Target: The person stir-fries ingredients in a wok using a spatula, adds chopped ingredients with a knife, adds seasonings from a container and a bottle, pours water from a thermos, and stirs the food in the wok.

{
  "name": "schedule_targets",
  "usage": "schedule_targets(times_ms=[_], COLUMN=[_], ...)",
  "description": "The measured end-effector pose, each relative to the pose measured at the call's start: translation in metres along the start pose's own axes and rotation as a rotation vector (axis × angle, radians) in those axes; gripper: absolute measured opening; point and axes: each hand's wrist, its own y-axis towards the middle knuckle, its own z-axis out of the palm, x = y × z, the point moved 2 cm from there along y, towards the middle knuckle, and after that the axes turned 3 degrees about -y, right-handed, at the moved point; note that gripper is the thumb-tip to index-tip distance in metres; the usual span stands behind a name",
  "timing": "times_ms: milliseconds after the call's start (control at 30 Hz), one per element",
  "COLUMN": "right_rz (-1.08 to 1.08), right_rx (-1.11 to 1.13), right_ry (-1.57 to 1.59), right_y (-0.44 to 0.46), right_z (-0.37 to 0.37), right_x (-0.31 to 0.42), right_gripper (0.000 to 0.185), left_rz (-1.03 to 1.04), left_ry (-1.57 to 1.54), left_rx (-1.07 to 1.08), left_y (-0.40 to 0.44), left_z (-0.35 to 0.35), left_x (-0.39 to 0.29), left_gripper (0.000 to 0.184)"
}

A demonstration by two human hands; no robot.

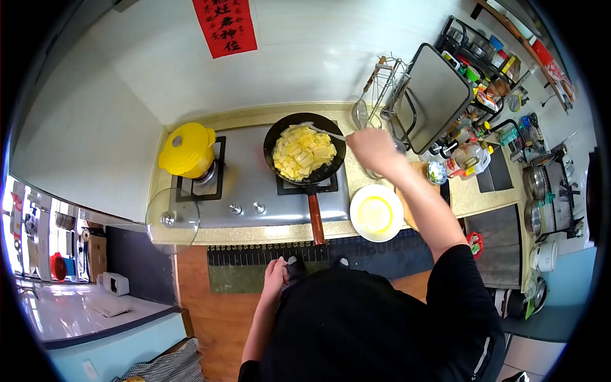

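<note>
My right hand [374,151] is closed around the handle of a spatula [328,133], reaching in from the pan's right side. The spatula's head rests at the upper edge of the food. Pale yellow, flat-cut chunks [302,153] fill much of a dark frying pan [331,170], which sits on the right burner with its wooden handle [316,216] pointing toward me. My left hand [275,275] hangs low in front of my body, fingers curled, with nothing visible in it. Right of the pan, a white bowl [397,219] has yellow liquid residue inside.
A yellow lidded pot [186,150] stands on the left burner of the steel stove [245,169]. A glass lid [172,219] overhangs the counter's front-left edge. Behind my right hand are a wire utensil rack [385,89], a grey board [439,95] and bottles [468,159].
</note>
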Motion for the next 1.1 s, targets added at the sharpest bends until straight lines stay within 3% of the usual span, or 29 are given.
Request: schedule_targets(times_ms=[167, 233, 267, 400, 633, 767, 1000, 1100], right_rz=[0.144, 0.118, 0.066, 0.038, -0.067, -0.210, -0.274, -0.303], right_rx=[-0.069, -0.003, 0.023, 0.049, -0.086, 0.000, 0.027, 0.033], right_ry=[0.081, 0.088, -0.011, 0.013, -0.213, -0.295, -0.297, -0.358], right_y=[0.010, 0.003, 0.003, -0.018, -0.052, -0.065, -0.058, -0.068], right_z=[0.051, 0.066, 0.080, 0.050, -0.041, -0.088, -0.088, -0.050], right_x=[0.039, 0.051, 0.050, 0.035, -0.023, -0.026, 0.001, 0.009], right_gripper=[0.021, 0.022, 0.031, 0.017, 0.012, 0.006, 0.011, 0.012], left_rz=[0.033, 0.021, 0.020, -0.011, -0.003, -0.005, -0.009, -0.005], left_ry=[0.008, 0.032, 0.042, 0.047, 0.080, 0.080, 0.085, 0.056], left_rx=[0.042, 0.032, 0.031, 0.048, 0.095, 0.095, 0.127, 0.110], left_y=[0.003, 0.001, 0.003, 0.007, 0.014, 0.013, 0.022, 0.022], left_z=[0.015, 0.014, 0.015, 0.016, 0.019, 0.034, 0.045, 0.042], left_x=[-0.011, -0.009, -0.009, -0.005, -0.009, -0.018, -0.019, -0.018], left_gripper=[0.026, 0.026, 0.026, 0.027, 0.028, 0.027, 0.027, 0.028])
